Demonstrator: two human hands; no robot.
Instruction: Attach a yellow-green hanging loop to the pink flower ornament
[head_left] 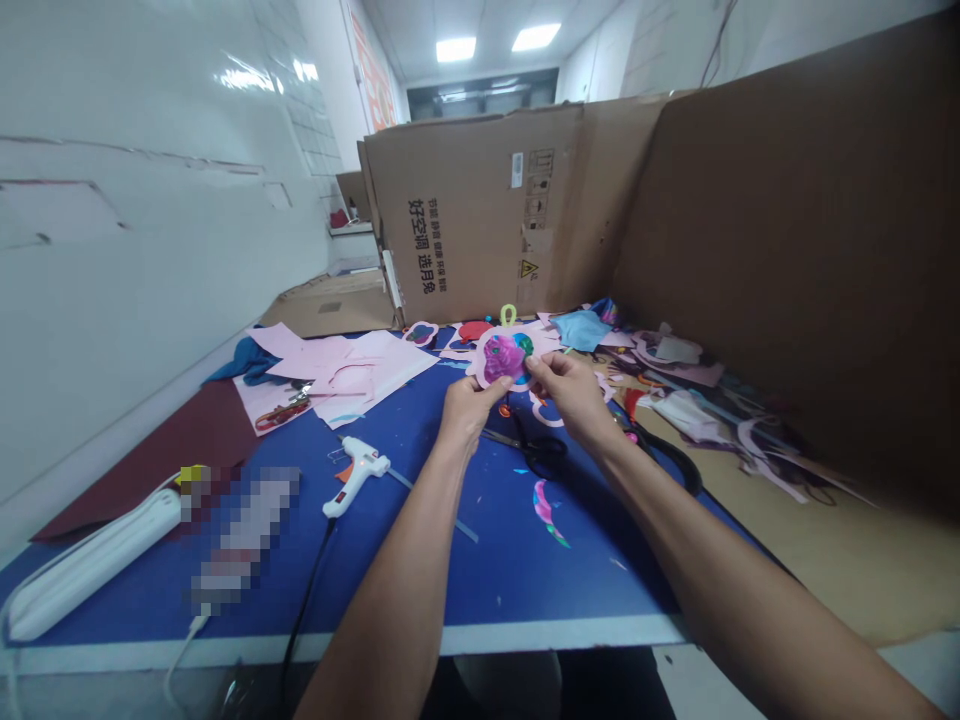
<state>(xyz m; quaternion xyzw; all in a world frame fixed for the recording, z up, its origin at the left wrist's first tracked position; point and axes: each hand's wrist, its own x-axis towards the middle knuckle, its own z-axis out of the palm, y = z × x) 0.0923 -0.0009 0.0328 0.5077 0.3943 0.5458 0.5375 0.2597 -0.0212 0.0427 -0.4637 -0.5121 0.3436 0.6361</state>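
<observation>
Two cardboard panels (pixel 472 220) stood on edge behind blue bench (pixel 480 540), seemingly penning in scraps. Pink paper sheets (pixel 360 370) lay at left; paper offcuts (pixel 682 390) heaped at right, apparently pushed aside to free working space. Glue gun (pixel 358 472) lay near front, cord trailing over bench edge. Scissors (pixel 536 450) rested just below hands, within easy reach. Left hand (pixel 469 412) and right hand (pixel 574 395) pinched purple-and-teal paper cutout (pixel 504 360) between fingertips, raised above bench, probably for close viewing.

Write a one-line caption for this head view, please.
Left hand and right hand hold a pink paper cutout above a blue table.
</observation>
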